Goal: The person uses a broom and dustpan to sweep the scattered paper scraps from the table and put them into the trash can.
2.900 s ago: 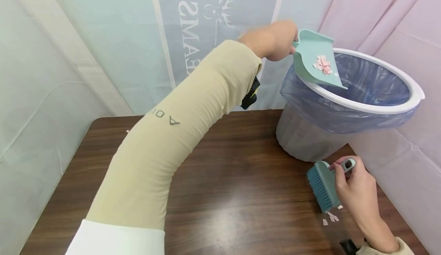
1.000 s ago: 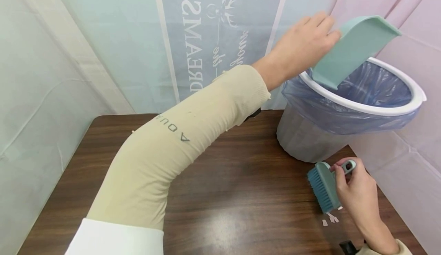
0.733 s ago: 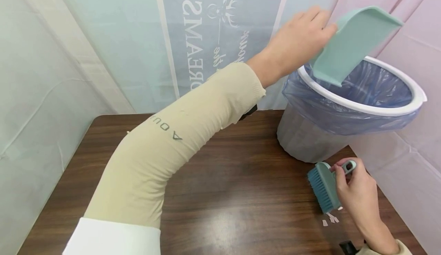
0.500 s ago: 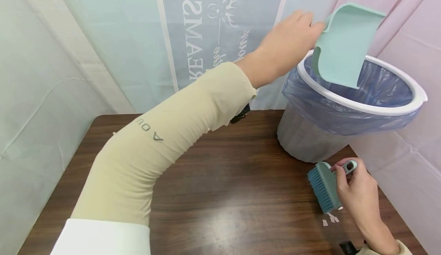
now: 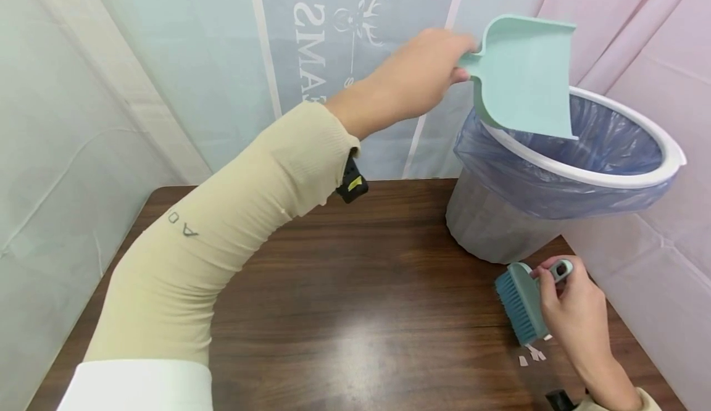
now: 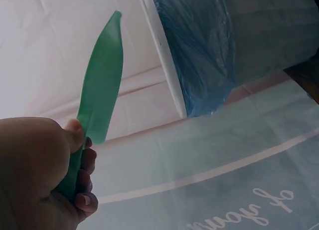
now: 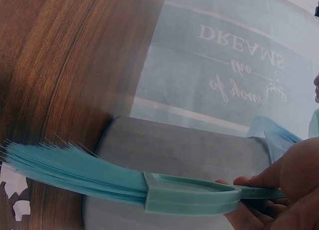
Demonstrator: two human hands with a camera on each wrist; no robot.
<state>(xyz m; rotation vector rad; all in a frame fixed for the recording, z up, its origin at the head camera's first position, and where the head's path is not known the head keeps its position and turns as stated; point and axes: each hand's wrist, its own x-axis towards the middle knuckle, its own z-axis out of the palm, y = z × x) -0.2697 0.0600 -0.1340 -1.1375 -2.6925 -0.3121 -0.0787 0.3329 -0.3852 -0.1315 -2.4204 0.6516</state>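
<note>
Now, in the head view, the dustpan [image 5: 528, 78] has shifted left since half a second ago; the left hand [image 5: 422, 68] grips its handle, pan right of the fingers. The right hand [image 5: 580, 312] pinches the brush [image 5: 528, 300], bristles leftward. The dim left wrist view seems to show a gap between dustpan and bin [image 6: 276, 35], overlapping overhead. Right wrist view: paper scraps [image 7: 21, 209] beside the bristle tips.
</note>
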